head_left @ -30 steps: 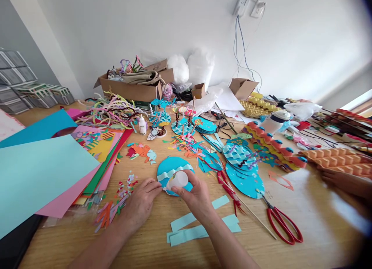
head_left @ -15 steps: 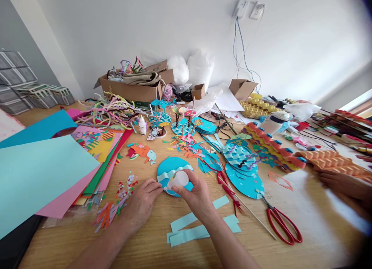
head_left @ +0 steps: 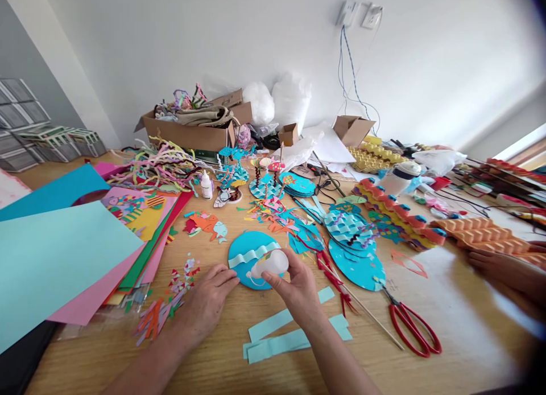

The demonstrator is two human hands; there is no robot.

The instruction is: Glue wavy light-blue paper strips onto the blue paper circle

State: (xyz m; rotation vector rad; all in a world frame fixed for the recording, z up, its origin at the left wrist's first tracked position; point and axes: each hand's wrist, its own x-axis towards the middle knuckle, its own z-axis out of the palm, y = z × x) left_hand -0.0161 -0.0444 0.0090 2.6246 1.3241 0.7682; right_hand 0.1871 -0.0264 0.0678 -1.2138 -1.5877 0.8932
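My right hand grips a white glue bottle, tilted so that its nozzle end points down and left over a round blue disc. A wavy light-blue paper strip runs across the upper part of the disc. At the disc's left edge, my left hand pinches the rim with its fingers close together; the thumb is mostly hidden. Several flat light-blue paper strips lie on the table below the disc, partly covered by my right forearm.
Red-handled scissors and a thin stick lie to the right, near blue discs. Coloured paper sheets and paper scraps cover the left. Another person's hand rests at far right beside orange corrugated card.
My right hand and the glue bottle have shifted slightly right along the disc, and the bottle is tipped more onto its side. My left hand stays at the disc's edge.
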